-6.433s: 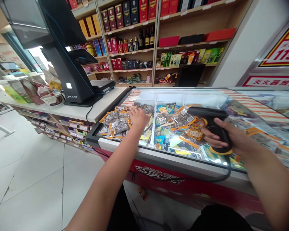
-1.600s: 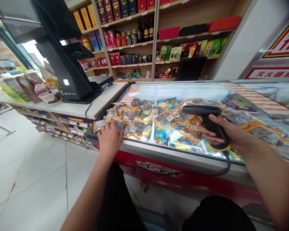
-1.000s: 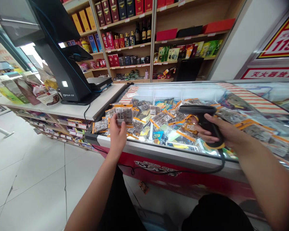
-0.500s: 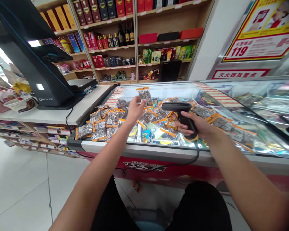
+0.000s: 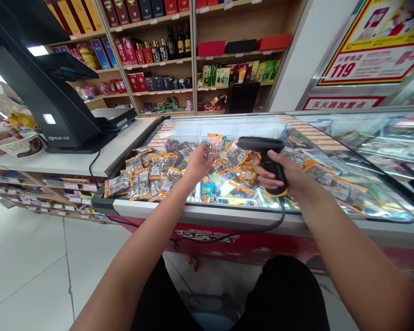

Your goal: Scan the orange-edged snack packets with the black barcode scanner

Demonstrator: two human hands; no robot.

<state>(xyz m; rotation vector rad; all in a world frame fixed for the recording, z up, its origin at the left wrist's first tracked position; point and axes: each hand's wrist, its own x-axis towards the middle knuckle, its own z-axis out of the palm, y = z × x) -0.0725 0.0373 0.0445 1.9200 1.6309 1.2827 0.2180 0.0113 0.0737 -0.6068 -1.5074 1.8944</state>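
My left hand [image 5: 200, 162] grips a small clear snack packet [image 5: 214, 143] with orange ends, held up over the glass top of a chest freezer [image 5: 152, 208]. In my right hand [image 5: 279, 172] is a black barcode scanner [image 5: 262, 146], its head pointing left toward the packet and its cable [image 5: 279, 225] hanging down the freezer front. Beneath and left of my left hand lies a heap of similar packets [image 5: 141, 184]. More orange-edged packets [image 5: 246, 174] lie between the two hands. The fingertips of my left hand are partly hidden behind the packet.
A black checkout terminal [image 5: 60, 133] stands on the counter [image 5: 86, 162] at left. Behind the freezer, shelves [image 5: 165, 64] carry bottles and boxes. More packets [image 5: 334, 184] lie on the glass at right. One packet [image 5: 193, 263] is on the floor before the freezer.
My left hand has moved slightly right and down with the packet, which now sits lower. The scanner has shifted a little to the right and up in my right hand.
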